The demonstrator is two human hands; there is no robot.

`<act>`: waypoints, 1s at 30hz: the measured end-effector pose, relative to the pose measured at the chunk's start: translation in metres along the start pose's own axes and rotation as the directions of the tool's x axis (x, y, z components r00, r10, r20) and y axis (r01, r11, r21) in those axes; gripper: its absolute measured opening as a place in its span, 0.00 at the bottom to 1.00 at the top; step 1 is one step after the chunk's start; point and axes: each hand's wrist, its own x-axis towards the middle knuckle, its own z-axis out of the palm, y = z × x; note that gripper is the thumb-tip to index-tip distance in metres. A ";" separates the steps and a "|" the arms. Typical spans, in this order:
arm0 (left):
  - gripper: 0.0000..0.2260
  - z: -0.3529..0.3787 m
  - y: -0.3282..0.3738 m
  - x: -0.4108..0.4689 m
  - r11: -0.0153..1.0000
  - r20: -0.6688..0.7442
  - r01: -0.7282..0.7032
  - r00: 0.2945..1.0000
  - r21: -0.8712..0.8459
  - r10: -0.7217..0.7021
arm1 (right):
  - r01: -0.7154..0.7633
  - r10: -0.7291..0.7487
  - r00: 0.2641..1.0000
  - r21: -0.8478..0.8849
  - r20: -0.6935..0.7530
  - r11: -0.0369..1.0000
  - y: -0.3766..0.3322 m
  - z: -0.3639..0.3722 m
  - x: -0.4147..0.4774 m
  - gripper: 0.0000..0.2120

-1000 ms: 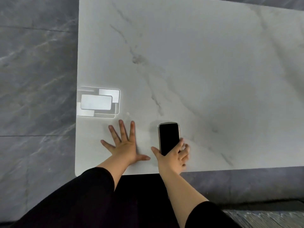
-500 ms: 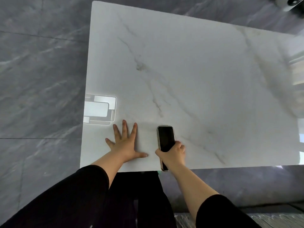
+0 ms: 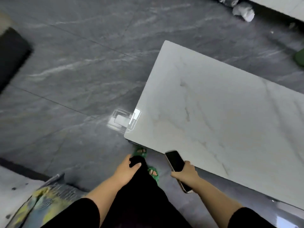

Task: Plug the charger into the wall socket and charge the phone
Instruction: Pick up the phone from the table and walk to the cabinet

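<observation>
My right hand point(image 3: 185, 173) grips a dark phone point(image 3: 175, 161) with a pale metal edge. I hold it in the air just off the near edge of the white marble table point(image 3: 222, 112). The screen is black and faces up. My left hand point(image 3: 125, 169) hangs beside my black-clothed leg, fingers loosely curled and holding nothing. No charger and no wall socket are in view.
Dark grey veined floor tiles point(image 3: 74, 71) fill the left. My feet in green sandals point(image 3: 153, 174) stand by the table's near corner. A patterned yellow-blue cushion point(image 3: 42, 201) lies at the lower left, a dark block point(image 3: 11, 53) far left, a white crumpled thing point(image 3: 243, 10) top right.
My left hand has left the table and dropped to my side. My right hand has lifted the phone off the table. The view has swung left, away from the table, and the floor now shows.
</observation>
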 end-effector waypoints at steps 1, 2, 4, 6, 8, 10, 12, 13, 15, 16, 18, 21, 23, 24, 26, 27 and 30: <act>0.31 -0.008 -0.016 -0.013 0.999 -0.032 0.037 0.999 -0.026 -0.038 | 0.035 -0.035 0.998 0.005 0.055 0.999 -0.005 0.009 -0.007 0.32; 0.28 -0.019 -0.031 -0.025 0.997 -0.066 0.068 0.995 -0.041 -0.070 | 0.056 -0.057 0.993 0.011 0.104 0.998 -0.014 0.019 -0.015 0.32; 0.23 -0.044 -0.057 -0.043 0.990 -0.131 0.109 0.984 -0.088 -0.120 | 0.091 -0.092 0.984 0.016 0.151 0.996 -0.036 0.037 -0.025 0.32; 0.20 -0.079 -0.083 -0.057 0.979 -0.193 0.120 0.970 -0.164 -0.151 | 0.151 -0.152 0.973 0.017 0.171 0.988 -0.075 0.059 -0.037 0.27; 0.18 -0.121 -0.107 -0.068 0.965 -0.248 0.113 0.953 -0.235 -0.172 | 0.204 -0.203 0.961 0.015 0.185 0.979 -0.120 0.085 -0.042 0.22; 0.18 -0.161 -0.130 -0.071 0.949 -0.282 0.112 0.939 -0.295 -0.199 | 0.242 -0.238 0.952 0.002 0.192 0.970 -0.165 0.108 -0.043 0.23; 0.17 -0.206 -0.153 -0.070 0.945 -0.319 0.119 0.922 -0.304 -0.218 | 0.262 -0.254 0.943 -0.009 0.216 0.965 -0.214 0.133 -0.040 0.27; 0.17 -0.232 -0.164 -0.068 0.951 -0.330 0.121 0.919 -0.285 -0.216 | 0.268 -0.258 0.938 -0.011 0.230 0.963 -0.237 0.146 -0.038 0.28; 0.17 -0.280 -0.175 -0.062 0.967 -0.325 0.122 0.926 -0.222 -0.191 | 0.274 -0.265 0.937 -0.008 0.228 0.962 -0.276 0.161 -0.037 0.26; 0.17 -0.304 -0.178 -0.058 0.973 -0.319 0.125 0.930 -0.196 -0.184 | 0.265 -0.257 0.941 -0.006 0.220 0.964 -0.294 0.167 -0.036 0.24; 0.16 -0.347 -0.173 -0.049 0.978 -0.328 0.112 0.930 -0.173 -0.165 | 0.226 -0.221 0.951 -0.002 0.215 0.974 -0.322 0.173 -0.034 0.22; 0.15 -0.391 -0.142 -0.032 0.974 -0.339 0.088 0.928 -0.208 -0.156 | 0.176 -0.180 0.957 0.038 0.228 0.984 -0.345 0.169 -0.026 0.22; 0.16 -0.413 -0.109 -0.012 0.972 -0.335 0.067 0.932 -0.227 -0.142 | 0.129 -0.140 0.967 0.062 0.215 0.990 -0.354 0.159 -0.018 0.18; 0.16 -0.422 -0.091 -0.003 0.970 -0.330 0.054 0.935 -0.238 -0.133 | 0.106 -0.119 0.972 0.077 0.201 0.991 -0.356 0.152 -0.015 0.16; 0.16 -0.440 -0.046 0.024 0.966 -0.315 -0.001 0.945 -0.259 -0.083 | 0.054 -0.079 0.984 0.153 0.159 0.987 -0.362 0.134 0.000 0.11; 0.16 -0.446 -0.023 0.037 0.962 -0.309 -0.033 0.949 -0.270 -0.054 | 0.029 -0.056 0.988 0.187 0.141 0.982 -0.365 0.123 0.009 0.10; 0.15 -0.462 0.041 0.073 0.962 -0.290 -0.073 0.957 -0.262 -0.006 | -0.028 0.003 0.995 0.256 0.097 0.966 -0.381 0.088 0.032 0.12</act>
